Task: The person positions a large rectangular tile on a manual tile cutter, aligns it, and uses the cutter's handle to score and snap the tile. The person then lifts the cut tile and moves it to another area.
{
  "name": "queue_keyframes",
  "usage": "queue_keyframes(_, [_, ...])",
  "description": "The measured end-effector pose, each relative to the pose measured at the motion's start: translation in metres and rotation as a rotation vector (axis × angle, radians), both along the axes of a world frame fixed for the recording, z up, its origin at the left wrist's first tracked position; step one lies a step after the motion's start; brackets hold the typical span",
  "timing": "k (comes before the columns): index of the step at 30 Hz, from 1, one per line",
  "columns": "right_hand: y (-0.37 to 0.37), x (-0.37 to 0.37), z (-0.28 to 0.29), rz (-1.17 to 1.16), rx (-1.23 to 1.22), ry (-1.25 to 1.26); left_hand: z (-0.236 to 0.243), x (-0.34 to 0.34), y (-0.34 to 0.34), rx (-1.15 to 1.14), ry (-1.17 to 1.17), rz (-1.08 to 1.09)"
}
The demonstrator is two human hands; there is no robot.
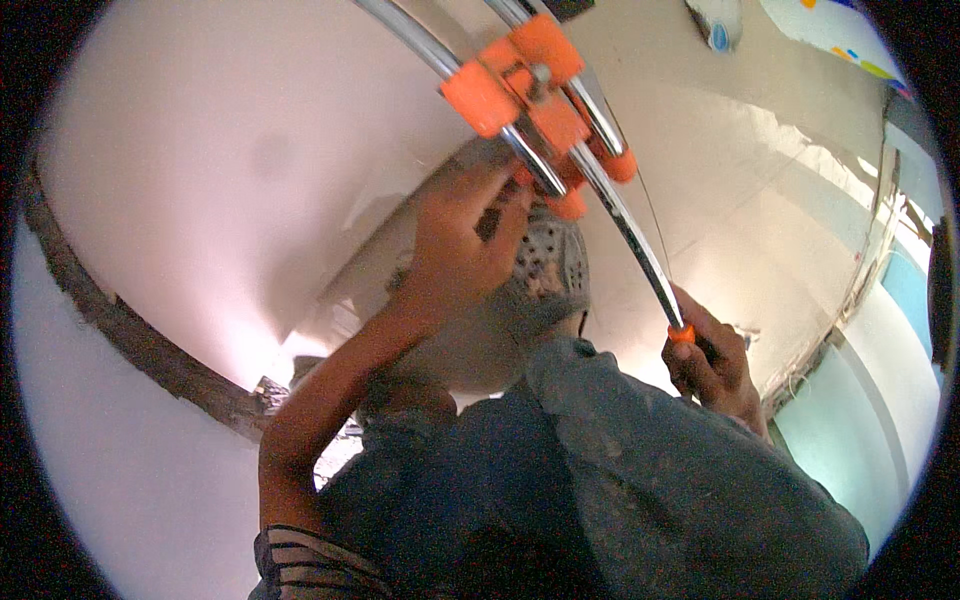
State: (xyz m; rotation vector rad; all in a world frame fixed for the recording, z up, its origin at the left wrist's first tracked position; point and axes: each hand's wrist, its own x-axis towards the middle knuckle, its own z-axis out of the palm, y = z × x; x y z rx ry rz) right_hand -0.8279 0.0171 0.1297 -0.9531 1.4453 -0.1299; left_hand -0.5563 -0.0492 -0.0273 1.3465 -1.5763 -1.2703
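A manual tile cutter with two chrome rails and an orange sliding carriage (540, 85) stretches from the top of the view toward me. My right hand (715, 360) is closed around the lower end of its metal handle (630, 235), just by an orange ring. At the near end of the rails, my left hand (465, 235) curls its fingers against the orange end piece (567, 203). Part of those fingers is hidden behind the cutter. Directly below is a grey perforated clog (550, 255) on my foot.
My bent knee in dusty dark trousers (640, 430) rises close beneath the handle. A rough dark strip (150, 350) curves along the left side of the pale surface. Several light boards or panels (850, 400) stand at right, and a pale shoe-like object (715, 25) lies at the top.
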Motion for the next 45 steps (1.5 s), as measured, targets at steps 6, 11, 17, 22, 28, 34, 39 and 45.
queue_keyframes(6, [0.012,-0.01,-0.048,0.049,-0.042,-0.04,0.032,0.04,0.004,0.206,-0.211,-0.228])
queue_keyframes(11, [-0.035,-0.017,-0.05,0.3,0.167,-0.078,0.029,0.106,0.022,-0.249,-0.312,-0.111])
queue_keyframes(17, [-0.11,-0.026,-0.062,0.755,0.246,-0.064,0.029,0.26,-0.025,-0.396,-0.597,0.671])
queue_keyframes(22, [-0.192,0.01,-0.081,0.463,-0.522,0.305,-0.04,0.42,0.056,-0.288,-1.383,1.134])
queue_keyframes(28, [-0.217,0.055,-0.11,0.625,-0.738,0.093,-0.047,0.431,0.066,0.046,-1.09,1.278])
queue_keyframes(34, [-0.205,0.07,-0.125,0.5,-0.772,0.116,-0.01,0.457,0.056,0.642,-0.569,1.165])
queue_keyframes(39, [-0.203,0.074,-0.133,0.608,-0.962,0.193,-0.02,0.474,0.064,0.671,-0.542,1.273])
queue_keyframes(45, [-0.195,0.074,-0.144,0.594,-1.052,0.295,-0.012,0.457,0.055,0.615,-0.268,1.205])
